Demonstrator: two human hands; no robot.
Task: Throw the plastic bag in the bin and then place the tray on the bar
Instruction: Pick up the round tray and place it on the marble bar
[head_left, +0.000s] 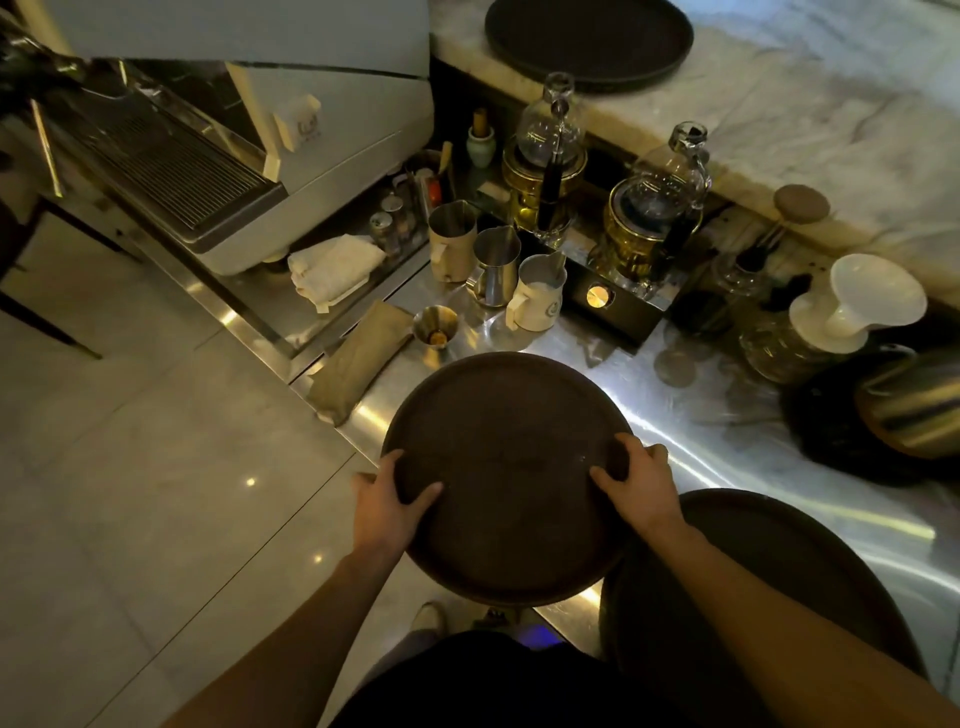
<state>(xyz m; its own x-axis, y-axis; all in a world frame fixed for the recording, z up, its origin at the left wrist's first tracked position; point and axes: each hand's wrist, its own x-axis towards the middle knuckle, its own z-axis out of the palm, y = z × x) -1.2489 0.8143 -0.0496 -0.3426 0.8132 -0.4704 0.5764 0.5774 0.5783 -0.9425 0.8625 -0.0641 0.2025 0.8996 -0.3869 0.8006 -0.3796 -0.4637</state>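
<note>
A round dark brown tray (506, 457) is held above the front edge of the steel counter (727, 415), partly overhanging the floor. My left hand (389, 506) grips its left rim, thumb lying on the tray's top. My right hand (636, 480) grips the right rim, fingers curled over the edge. The raised marble bar (831, 114) runs along the back right. No plastic bag or bin is visible.
A second dark tray (589, 39) lies on the bar at the top. Another dark tray (779, 571) rests on the counter under my right forearm. Metal pitchers (496, 262), siphon brewers (649, 218), a folded cloth (358, 356) and an espresso machine (208, 171) crowd the back.
</note>
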